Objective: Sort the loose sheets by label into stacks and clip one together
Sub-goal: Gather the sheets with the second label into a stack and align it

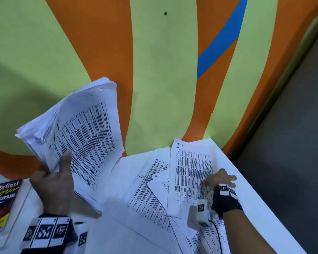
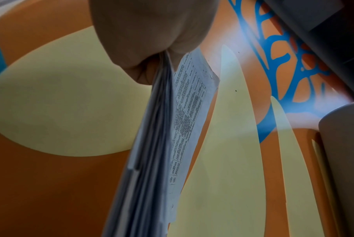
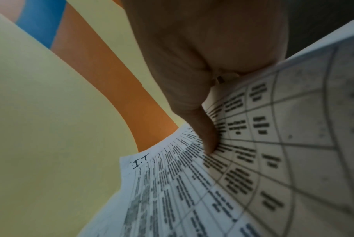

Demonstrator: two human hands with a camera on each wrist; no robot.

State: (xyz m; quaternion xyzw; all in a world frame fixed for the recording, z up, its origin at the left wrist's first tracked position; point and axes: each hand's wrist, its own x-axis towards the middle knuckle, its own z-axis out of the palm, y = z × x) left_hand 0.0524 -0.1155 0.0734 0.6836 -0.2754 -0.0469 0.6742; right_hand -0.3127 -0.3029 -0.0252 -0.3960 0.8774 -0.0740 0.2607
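My left hand grips a thick bundle of printed sheets by its lower edge and holds it tilted above the table. In the left wrist view the bundle shows edge-on below the hand. My right hand rests with spread fingers on a table-printed sheet labelled "I.T", which lies on the table at the right. In the right wrist view the thumb presses on that sheet. No clip is in view.
More loose sheets lie fanned under and beside the "I.T" sheet, one with a handwritten mark. A thesaurus book lies at the left on the white table. An orange and yellow wall stands behind; grey floor is at the right.
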